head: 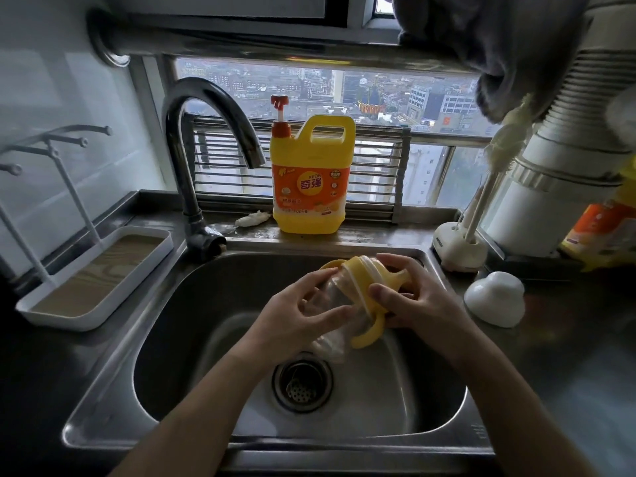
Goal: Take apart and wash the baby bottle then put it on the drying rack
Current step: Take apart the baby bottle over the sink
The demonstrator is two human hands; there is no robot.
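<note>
The baby bottle (344,297) is held over the sink (206,304), above and just beyond the drain strainer (302,382). It lies tilted, with its top pointing far-right. The left hand (292,315) grasps the clear body, fingers curled round it. The right hand (413,297) grasps the yellow collar (361,275), thumb on the near side. One yellow handle (370,333) hangs down near the bottle body. Whether the bottle contains liquid cannot be told.

The drying rack (93,270), a white tray with a wood-grain base and upright pegs, stands on the counter left of the sink. A white dome cap (495,299) rests open side down on the right counter. A yellow detergent jug (311,180) with a pump stands on the far ledge, right of the faucet (206,108). A bottle brush (495,156) stands upright in its holder (459,249) at the far right.
</note>
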